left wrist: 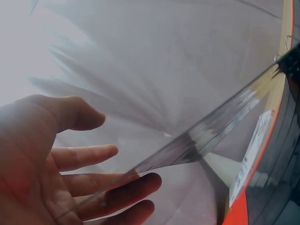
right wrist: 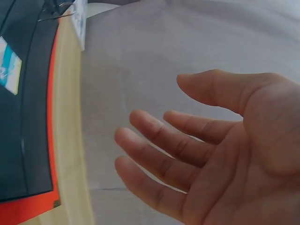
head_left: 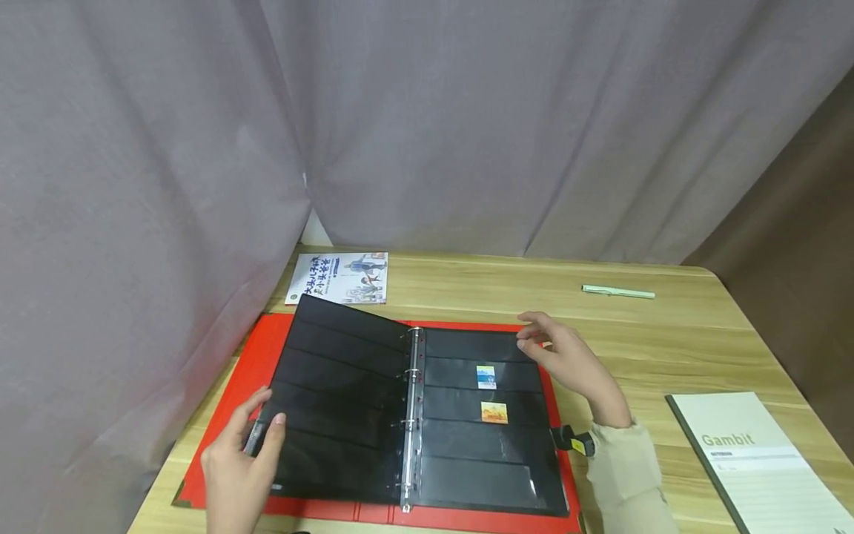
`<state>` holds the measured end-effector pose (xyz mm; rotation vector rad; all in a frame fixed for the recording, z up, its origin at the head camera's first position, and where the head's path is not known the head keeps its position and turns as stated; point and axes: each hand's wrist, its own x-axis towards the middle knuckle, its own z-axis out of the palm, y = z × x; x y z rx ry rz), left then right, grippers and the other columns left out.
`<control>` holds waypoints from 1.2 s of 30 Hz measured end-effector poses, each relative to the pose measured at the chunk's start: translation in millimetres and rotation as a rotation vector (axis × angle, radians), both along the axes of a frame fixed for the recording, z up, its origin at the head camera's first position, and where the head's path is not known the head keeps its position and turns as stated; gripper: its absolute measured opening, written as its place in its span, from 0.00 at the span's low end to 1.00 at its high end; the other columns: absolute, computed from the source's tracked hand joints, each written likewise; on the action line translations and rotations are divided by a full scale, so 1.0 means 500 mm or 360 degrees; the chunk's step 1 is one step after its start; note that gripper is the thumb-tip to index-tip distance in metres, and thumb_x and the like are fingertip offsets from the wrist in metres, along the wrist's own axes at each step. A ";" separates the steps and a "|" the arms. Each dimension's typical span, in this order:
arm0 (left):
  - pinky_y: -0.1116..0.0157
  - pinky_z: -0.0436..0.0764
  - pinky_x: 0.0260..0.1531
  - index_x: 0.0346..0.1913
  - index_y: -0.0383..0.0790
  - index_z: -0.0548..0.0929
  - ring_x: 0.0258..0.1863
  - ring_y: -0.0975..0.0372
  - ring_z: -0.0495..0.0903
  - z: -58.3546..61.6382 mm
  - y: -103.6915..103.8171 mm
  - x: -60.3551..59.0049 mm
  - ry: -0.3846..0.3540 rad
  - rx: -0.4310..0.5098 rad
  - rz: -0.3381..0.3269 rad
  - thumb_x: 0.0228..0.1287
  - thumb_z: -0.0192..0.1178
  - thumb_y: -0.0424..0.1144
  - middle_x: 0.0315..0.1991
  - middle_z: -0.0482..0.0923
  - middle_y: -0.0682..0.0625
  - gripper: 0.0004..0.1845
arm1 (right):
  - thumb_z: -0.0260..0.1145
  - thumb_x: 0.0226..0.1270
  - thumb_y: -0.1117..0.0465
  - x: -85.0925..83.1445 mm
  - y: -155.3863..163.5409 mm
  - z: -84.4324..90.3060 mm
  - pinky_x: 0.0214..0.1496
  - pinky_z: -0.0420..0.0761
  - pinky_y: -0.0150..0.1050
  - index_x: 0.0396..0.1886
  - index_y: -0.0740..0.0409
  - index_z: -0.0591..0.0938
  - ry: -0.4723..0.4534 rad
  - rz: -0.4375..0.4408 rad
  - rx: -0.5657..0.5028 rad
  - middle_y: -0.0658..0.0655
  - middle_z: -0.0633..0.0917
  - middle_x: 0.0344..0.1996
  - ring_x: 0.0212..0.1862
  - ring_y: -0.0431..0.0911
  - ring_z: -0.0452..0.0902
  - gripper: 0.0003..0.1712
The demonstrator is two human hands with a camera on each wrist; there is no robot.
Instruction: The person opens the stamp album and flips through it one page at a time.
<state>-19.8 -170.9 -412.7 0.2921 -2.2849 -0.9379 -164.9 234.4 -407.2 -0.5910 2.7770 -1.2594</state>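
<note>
A red ring binder (head_left: 239, 371) lies spread on the table, with black pocket pages on its metal rings (head_left: 411, 374). The left black page (head_left: 333, 400) is lifted at a slant, and my left hand (head_left: 235, 467) supports its outer edge. In the left wrist view the page's thin edge runs across the spread fingers (left wrist: 93, 183), while the thumb stands apart. Two stamps, one blue (head_left: 486, 377) and one orange (head_left: 494, 413), sit in pockets of the right page (head_left: 480, 486). Above that page's upper right corner hovers my right hand (head_left: 570, 360), fingers loosely bent and holding nothing.
Behind the binder at the left lies a picture book (head_left: 340, 278). A light green pen (head_left: 617, 292) rests at the back right, and a "Gambit" notepad (head_left: 754, 452) at the front right. Grey curtains (head_left: 454, 133) hang along the back and left of the table.
</note>
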 end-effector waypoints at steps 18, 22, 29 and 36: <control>0.61 0.70 0.31 0.56 0.45 0.76 0.31 0.57 0.81 -0.052 -0.029 -0.022 -0.0421 0.0103 0.0103 0.56 0.64 0.43 0.45 0.81 0.47 0.23 | 0.65 0.59 0.64 -0.043 0.005 -0.075 0.50 0.75 0.53 0.61 0.63 0.68 -0.0173 -0.0126 0.0005 0.64 0.77 0.51 0.55 0.59 0.71 0.30; 0.63 0.68 0.33 0.55 0.44 0.76 0.32 0.57 0.80 -0.071 -0.035 -0.028 -0.0418 0.0121 0.0107 0.55 0.65 0.40 0.48 0.80 0.49 0.23 | 0.65 0.58 0.65 -0.047 0.006 -0.086 0.52 0.72 0.55 0.61 0.64 0.68 -0.0190 -0.0123 0.0019 0.65 0.77 0.52 0.55 0.59 0.70 0.30; 0.58 0.73 0.35 0.56 0.39 0.75 0.38 0.52 0.79 -0.098 -0.043 -0.035 -0.0473 0.0134 0.0046 0.53 0.66 0.37 0.49 0.79 0.44 0.25 | 0.68 0.54 0.65 -0.048 0.010 -0.097 0.55 0.68 0.59 0.62 0.69 0.66 -0.0209 -0.0102 0.0096 0.68 0.74 0.55 0.57 0.62 0.68 0.36; 0.49 0.74 0.39 0.57 0.35 0.73 0.43 0.46 0.79 -0.119 -0.047 -0.044 -0.0552 0.0114 -0.0004 0.52 0.67 0.36 0.48 0.78 0.38 0.28 | 0.72 0.47 0.65 -0.057 0.004 -0.115 0.59 0.64 0.59 0.64 0.71 0.62 -0.0309 -0.0098 0.0225 0.71 0.67 0.61 0.62 0.64 0.61 0.45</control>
